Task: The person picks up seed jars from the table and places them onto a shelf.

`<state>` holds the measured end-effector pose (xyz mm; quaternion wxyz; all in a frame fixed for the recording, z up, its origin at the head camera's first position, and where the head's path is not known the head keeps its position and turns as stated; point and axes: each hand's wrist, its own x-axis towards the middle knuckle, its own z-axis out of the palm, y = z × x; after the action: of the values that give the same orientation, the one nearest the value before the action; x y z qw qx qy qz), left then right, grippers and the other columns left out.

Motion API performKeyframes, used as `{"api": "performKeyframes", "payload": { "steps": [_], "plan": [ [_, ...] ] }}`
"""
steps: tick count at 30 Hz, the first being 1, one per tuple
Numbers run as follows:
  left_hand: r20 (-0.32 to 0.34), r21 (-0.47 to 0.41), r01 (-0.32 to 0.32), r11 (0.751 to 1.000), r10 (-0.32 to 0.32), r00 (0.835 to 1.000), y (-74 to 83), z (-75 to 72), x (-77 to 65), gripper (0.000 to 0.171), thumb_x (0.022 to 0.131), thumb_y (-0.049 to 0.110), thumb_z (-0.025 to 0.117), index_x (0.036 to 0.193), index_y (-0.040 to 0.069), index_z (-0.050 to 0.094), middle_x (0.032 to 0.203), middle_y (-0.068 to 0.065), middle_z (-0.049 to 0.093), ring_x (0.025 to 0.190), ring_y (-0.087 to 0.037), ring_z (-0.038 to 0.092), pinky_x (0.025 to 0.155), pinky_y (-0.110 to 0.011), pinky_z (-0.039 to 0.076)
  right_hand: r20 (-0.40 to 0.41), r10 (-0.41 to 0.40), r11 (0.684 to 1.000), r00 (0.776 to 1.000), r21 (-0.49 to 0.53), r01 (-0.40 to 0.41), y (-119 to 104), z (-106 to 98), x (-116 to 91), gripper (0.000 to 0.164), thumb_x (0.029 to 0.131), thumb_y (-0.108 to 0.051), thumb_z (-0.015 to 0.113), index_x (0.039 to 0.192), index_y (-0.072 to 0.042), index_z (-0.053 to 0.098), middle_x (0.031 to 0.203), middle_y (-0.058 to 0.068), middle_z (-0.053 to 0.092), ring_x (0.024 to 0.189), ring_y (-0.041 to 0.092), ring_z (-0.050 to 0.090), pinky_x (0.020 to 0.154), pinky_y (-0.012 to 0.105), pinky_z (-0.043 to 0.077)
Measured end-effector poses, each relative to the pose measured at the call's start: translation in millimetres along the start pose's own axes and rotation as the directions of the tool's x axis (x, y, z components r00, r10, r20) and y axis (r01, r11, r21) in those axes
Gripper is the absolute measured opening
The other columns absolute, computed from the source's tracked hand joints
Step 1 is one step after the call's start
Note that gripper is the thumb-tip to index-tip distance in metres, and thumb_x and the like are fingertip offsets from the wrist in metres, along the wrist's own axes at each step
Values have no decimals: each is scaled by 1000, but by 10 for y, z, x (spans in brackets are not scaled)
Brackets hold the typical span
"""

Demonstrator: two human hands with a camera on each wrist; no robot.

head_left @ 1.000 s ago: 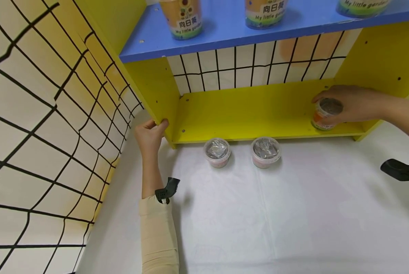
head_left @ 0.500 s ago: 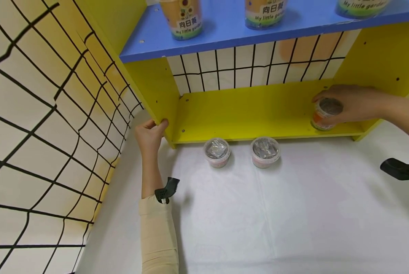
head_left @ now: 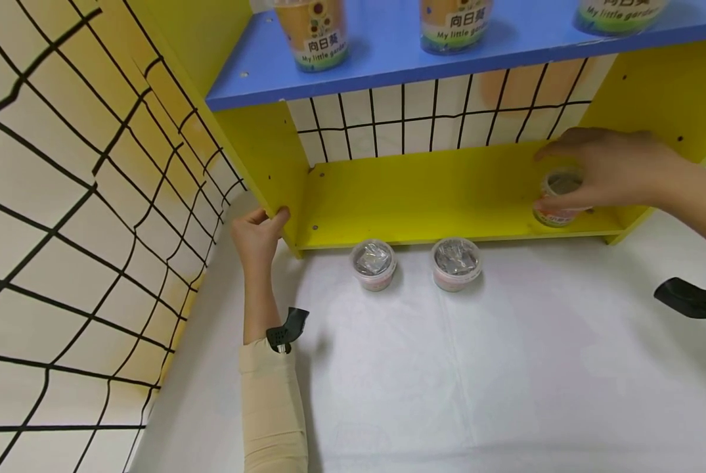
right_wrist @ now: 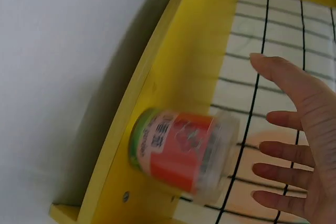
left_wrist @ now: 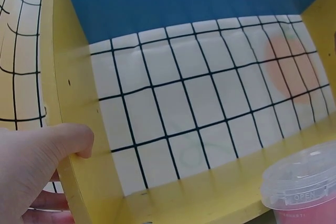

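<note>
A small lidded plastic cup (right_wrist: 176, 150) with a red-orange label and green base stands at the right end of the yellow bottom shelf (head_left: 418, 197). My right hand (head_left: 618, 167) is spread around the cup's top in the head view. The right wrist view shows its thumb and fingers (right_wrist: 286, 153) straight and apart from the cup. With my left hand (head_left: 259, 238) I grip the front edge of the unit's yellow left side panel (left_wrist: 76, 87), thumb on the inner face. Its other fingers are partly hidden behind the panel.
Two lidded cups, a left one (head_left: 374, 264) and a right one (head_left: 456, 264), stand on the white tabletop (head_left: 400, 381) before the unit. Three sunflower-labelled cups (head_left: 320, 39) stand on the blue upper shelf (head_left: 382, 72). Black wire grid (head_left: 92, 190) rises at left.
My right hand has let go of the cup, its fingers opening and lifting slightly. The cup stays on the bottom shelf. My left hand keeps its grip on the panel.
</note>
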<state>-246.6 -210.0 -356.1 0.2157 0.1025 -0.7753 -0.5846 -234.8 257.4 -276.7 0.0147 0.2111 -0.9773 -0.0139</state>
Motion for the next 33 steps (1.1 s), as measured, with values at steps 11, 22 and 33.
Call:
{"api": "performKeyframes", "payload": {
  "steps": [11, 22, 33],
  "plan": [
    [-2, 8, 8, 1000, -8, 1000, 4, -5, -2, 31, 71, 21, 72, 98, 7, 74, 100, -10, 69, 92, -19, 62, 60, -25, 53, -90, -88, 996, 992, -5, 88, -343, -22, -58, 82, 60, -67, 70, 121, -13, 59, 123, 17, 53, 104, 39, 53, 43, 27, 38],
    [3, -2, 32, 999, -32, 999, 17, -4, 5, 29, 70, 19, 72, 96, 6, 74, 102, -11, 69, 93, -19, 62, 64, -28, 54, -67, -158, 987, 985, -4, 158, -490, 30, -53, 81, 60, -69, 68, 119, -15, 59, 119, 14, 56, 103, 34, 53, 57, 39, 49],
    [9, 7, 35, 999, -35, 999, 17, -5, 8, 29, 70, 20, 71, 96, 9, 75, 101, -10, 69, 94, -19, 62, 65, -29, 54, -106, -227, 970, 968, 59, 234, -766, 84, -18, 70, 60, -61, 74, 116, -21, 61, 115, 6, 58, 102, 29, 55, 58, 37, 50]
  ]
}}
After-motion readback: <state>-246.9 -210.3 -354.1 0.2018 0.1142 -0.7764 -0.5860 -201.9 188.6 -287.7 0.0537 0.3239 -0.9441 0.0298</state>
